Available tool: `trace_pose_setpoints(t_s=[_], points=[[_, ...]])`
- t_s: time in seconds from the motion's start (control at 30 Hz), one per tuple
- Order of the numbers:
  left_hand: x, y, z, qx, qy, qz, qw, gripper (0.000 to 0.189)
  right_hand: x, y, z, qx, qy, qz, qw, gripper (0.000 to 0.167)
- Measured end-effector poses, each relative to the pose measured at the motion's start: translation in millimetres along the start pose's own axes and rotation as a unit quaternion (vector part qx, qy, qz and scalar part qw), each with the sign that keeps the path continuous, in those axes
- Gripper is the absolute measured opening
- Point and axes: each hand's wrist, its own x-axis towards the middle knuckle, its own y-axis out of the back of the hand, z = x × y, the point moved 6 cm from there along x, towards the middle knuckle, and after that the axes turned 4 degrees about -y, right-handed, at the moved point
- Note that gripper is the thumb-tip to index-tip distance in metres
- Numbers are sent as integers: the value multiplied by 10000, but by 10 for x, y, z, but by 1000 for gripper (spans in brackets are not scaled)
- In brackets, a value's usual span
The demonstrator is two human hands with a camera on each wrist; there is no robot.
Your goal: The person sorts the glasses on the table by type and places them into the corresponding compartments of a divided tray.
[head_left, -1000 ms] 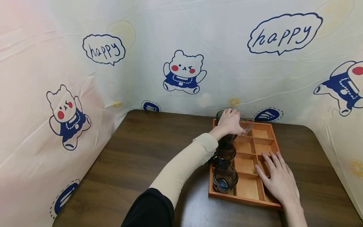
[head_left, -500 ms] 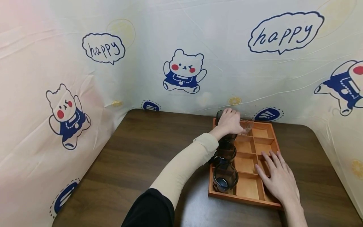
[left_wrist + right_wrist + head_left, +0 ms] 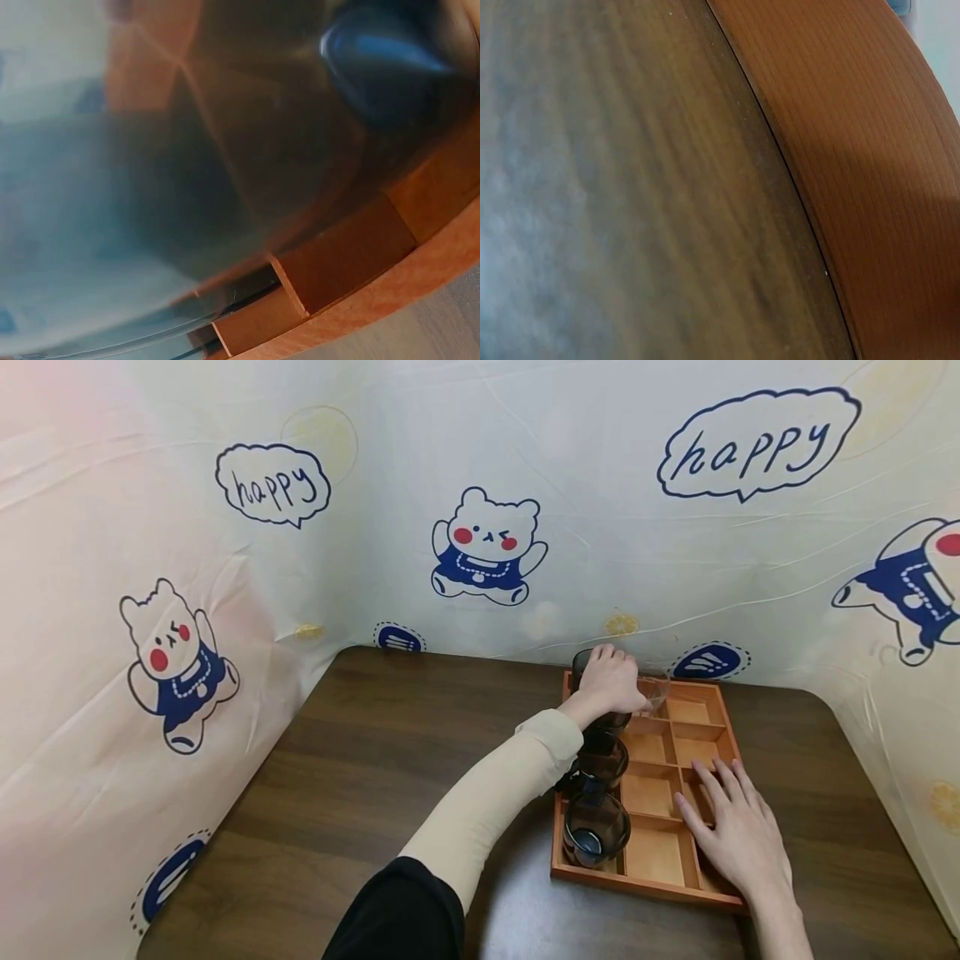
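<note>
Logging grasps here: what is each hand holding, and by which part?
Left hand grips a clear glass cup near its rim; right hand holds nothing, flat on the wooden compartment tray.

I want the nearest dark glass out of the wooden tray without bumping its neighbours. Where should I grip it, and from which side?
Grip the nearest glass by its upper wall near the rim, coming from above. It stands upright and open-topped in the tray, whose walls hem in its base, with another glass close behind, so a side approach looks cramped.

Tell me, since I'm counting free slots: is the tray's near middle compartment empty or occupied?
Empty. In the wooden tray, that near middle compartment shows only bare wood beside the dark glass.
</note>
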Motion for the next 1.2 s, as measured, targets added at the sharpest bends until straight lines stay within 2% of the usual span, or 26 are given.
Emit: trace_pose_setpoints(t_s=[0.6, 0.9, 1.03, 1.2], points=[[-26, 2, 18, 23, 75, 140, 9999, 53, -12, 17, -5, 29, -23, 16, 10000, 67], [-44, 2, 24, -2, 114, 156, 9998, 55, -15, 22, 0, 40, -53, 14, 10000, 67], [-63, 11, 0, -96, 5, 179, 9998, 64, -12, 21, -14, 58, -66, -20, 10000, 67], [-87, 59, -52, -639, -445, 450, 9959, 81, -6, 13, -22, 33, -99, -57, 9999, 68]])
